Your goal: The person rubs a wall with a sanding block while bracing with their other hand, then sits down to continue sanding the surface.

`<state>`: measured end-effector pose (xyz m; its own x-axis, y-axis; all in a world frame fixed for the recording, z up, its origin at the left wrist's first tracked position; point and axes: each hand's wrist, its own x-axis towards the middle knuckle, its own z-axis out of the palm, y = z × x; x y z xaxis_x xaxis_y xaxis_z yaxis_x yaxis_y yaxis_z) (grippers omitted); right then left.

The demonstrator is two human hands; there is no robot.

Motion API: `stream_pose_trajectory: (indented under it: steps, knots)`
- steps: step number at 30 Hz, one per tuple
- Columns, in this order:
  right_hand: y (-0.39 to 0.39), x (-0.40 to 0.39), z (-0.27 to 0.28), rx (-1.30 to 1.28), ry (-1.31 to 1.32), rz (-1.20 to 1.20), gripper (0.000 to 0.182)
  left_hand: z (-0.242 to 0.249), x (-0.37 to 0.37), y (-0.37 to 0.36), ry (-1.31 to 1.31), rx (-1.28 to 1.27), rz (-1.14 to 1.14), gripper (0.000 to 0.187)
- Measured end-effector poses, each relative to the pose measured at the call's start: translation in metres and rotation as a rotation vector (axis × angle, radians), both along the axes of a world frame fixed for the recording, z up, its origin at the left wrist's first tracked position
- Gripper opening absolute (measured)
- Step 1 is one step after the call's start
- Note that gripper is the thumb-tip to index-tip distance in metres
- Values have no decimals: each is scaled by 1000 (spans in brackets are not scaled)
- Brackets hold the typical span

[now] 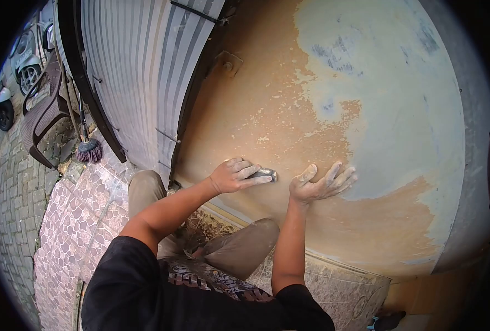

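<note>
My left hand (235, 175) is wrapped over a small dark block (268, 175) and holds it against a broad wall-like surface (245, 138). The block's far end sticks out past my fingers, while the rest lies hidden under them. To the right, my right hand (321, 185) is open with fingers spread, close against the same surface, near the border between its tan and pale grey-green areas. The grey-green patch (394, 110) has a ragged, flaked edge and bluish smudges. Pale dust coats the fingers of both hands.
A corrugated metal sheet (134, 66) in a dark frame stands close on my left. Beyond it are a brown woven chair (54, 107), a mop (89, 150) and parked motorbikes (29, 71). Stone-patterned tiles (73, 220) and grey paving (10, 193) cover the ground.
</note>
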<state>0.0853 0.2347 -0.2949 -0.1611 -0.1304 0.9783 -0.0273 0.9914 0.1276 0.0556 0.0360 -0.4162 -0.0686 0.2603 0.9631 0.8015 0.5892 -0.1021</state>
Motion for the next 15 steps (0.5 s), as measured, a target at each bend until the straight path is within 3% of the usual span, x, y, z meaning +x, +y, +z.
stream_pose_trajectory:
  steps: [3,6,8,11,13,15]
  knots:
    - [1,2,1,40,13,14,59,5,5,-7,-103,-151,-61,57]
    - [-1,-1,1,39,36,18,58,101,7,-3,-98,55,63,53]
    - [0,-3,1,27,45,36,58,154,7,-3,-214,363,237,53]
    - [0,-3,0,28,38,18,57,56,-3,11,4,174,123,56]
    - [0,2,-1,25,29,25,57,-23,-2,-7,-11,-54,16,48]
    - [1,-3,2,25,27,35,56,-18,-1,-18,-45,-108,-6,48]
